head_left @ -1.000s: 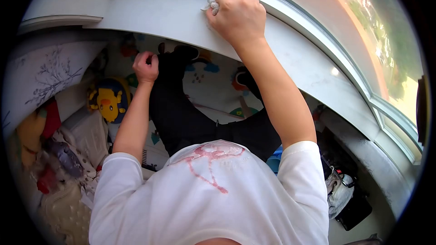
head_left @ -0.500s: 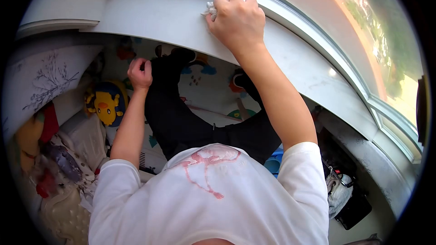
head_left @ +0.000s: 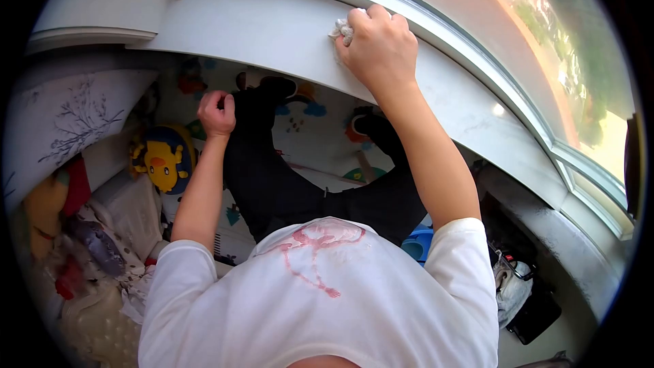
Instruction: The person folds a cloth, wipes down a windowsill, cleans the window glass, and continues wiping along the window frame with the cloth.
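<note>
My right hand (head_left: 381, 48) is closed around a crumpled white cloth (head_left: 342, 31), pressing it on the white windowsill (head_left: 266, 24) close to the window frame. Part of the cloth sticks out on the left side of the fist; the rest is hidden under the fingers. My left hand (head_left: 216, 114) is curled into a loose fist beside my knee in black trousers (head_left: 262, 163), below the sill's edge. Nothing shows between its fingers, though the palm side is partly hidden.
A yellow and blue character toy or bag (head_left: 162, 160) lies at the left, near a panel with a branch print (head_left: 82, 116). Blue containers (head_left: 417, 244) sit by my right hip. A dark bag (head_left: 535, 317) is at the lower right. The curved window (head_left: 518, 61) borders the sill.
My right hand has slid a little to the right and down along the sill with the cloth. My left hand stays curled by the knee; the view has shifted slightly.
</note>
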Demonstrator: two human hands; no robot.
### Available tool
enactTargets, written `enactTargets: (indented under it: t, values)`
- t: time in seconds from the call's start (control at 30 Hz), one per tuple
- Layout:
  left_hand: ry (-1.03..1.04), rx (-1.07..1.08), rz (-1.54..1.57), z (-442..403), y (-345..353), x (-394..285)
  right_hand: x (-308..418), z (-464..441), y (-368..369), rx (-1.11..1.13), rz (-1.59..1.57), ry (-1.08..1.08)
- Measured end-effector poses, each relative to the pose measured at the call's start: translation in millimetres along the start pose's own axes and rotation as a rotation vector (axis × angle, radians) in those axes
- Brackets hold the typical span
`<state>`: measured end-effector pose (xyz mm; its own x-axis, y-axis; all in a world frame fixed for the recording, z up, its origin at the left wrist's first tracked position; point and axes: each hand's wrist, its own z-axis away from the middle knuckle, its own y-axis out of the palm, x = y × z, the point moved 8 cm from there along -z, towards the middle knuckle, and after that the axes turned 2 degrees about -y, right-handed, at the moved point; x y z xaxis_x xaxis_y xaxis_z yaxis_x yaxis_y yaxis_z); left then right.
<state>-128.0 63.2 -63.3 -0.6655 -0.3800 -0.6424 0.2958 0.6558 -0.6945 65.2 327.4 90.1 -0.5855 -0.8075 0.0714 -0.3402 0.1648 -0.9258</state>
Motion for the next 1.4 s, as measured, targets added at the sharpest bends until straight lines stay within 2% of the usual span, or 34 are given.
enactTargets:
  t: [0.13,0.27,0.37,0.5,0.6,0.7,0.77,0.9,0.97,1.03,1.1,1.17,1.27,1.33,1.4]
  values:
    - [0.011,-0.012,0.011,-2,1,-1,-7,3,-1,-0.009,-0.08,0.058]
    - [0.031,-0.043,0.03,-3,-2,-2,-47,35,-16,0.137,-0.026,0.165]
    - [0.03,-0.039,0.018,-1,-3,0,-44,37,-14,0.16,0.076,0.221]
    - [0.032,-0.044,0.023,-2,0,-3,-3,16,-2,0.025,0.011,0.215]
    - [0.016,-0.023,0.014,-4,5,-1,39,0,15,0.108,-0.025,0.183]
    - [0.011,-0.028,0.019,-4,7,-2,17,10,1,0.057,-0.219,0.227]
    - [0.013,-0.036,0.032,-5,6,0,-23,33,-12,-0.011,-0.175,0.303]
    - [0.016,-0.049,0.058,-2,1,4,-111,91,-40,-0.016,-0.029,0.713]
    - [0.018,-0.041,0.065,1,-1,5,-92,91,-43,-0.102,0.127,0.697]
    - [0.017,-0.037,0.071,0,1,5,-56,69,-29,-0.113,0.074,0.649]
    - [0.01,-0.026,0.055,0,3,6,8,36,-12,-0.14,-0.095,0.489]
    - [0.004,-0.021,0.048,-1,4,3,65,13,7,-0.059,-0.191,0.306]
    - [0.018,-0.021,0.056,-5,4,-2,57,14,4,-0.12,-0.345,0.291]
    - [0.041,-0.028,0.068,-5,5,1,20,32,-8,-0.135,-0.303,0.314]
    - [0.037,-0.041,0.075,-3,4,2,-34,60,-28,-0.138,-0.204,0.426]
